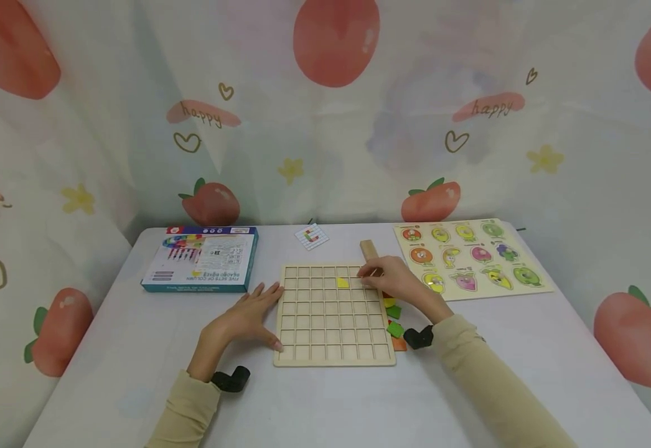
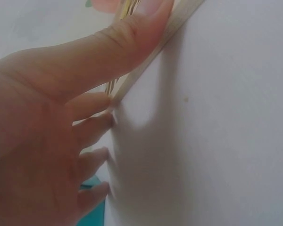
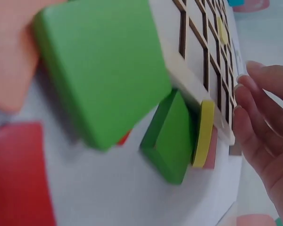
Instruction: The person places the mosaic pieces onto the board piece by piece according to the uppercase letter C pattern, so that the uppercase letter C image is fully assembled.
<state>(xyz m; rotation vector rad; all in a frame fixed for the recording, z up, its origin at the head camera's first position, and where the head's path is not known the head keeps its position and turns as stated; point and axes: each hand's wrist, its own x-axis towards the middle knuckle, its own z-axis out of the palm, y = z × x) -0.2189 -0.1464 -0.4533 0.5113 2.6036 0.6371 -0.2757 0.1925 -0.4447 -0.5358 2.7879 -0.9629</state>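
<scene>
1. Wooden grid board (image 1: pixel 333 317) lies flat on the white table (image 1: pixel 135 348), squarely in front of me. One yellow tile (image 1: pixel 342 282) sits in a cell of the second row, right of centre.
2. Left hand (image 1: pixel 247 317) rests flat against the board's left edge, fingers straight and spread, nothing held. On the left wrist view the thumb (image 2: pixel 132 37) presses along the board's rim.
3. Right hand (image 1: pixel 395 283) hovers over the board's upper right corner, fingers bent down toward the cells. I cannot tell whether the fingertips pinch a tile; the right wrist view shows the fingers (image 3: pixel 254 108) loosely extended beside the frame with nothing visible between them.
4. Loose tiles, green (image 1: pixel 395 329), orange and yellow, lie just beside the board's right edge, partly under the right wrist. A wooden strip (image 1: pixel 368 249) lies behind the top right corner.
5. Risk, in my judgement: the right forearm passes low over the loose tiles and could sweep them off their pile or under the frame.
6. Risk: if the left hand lifts, a push from the right could slide the board and unseat the yellow tile.
</scene>
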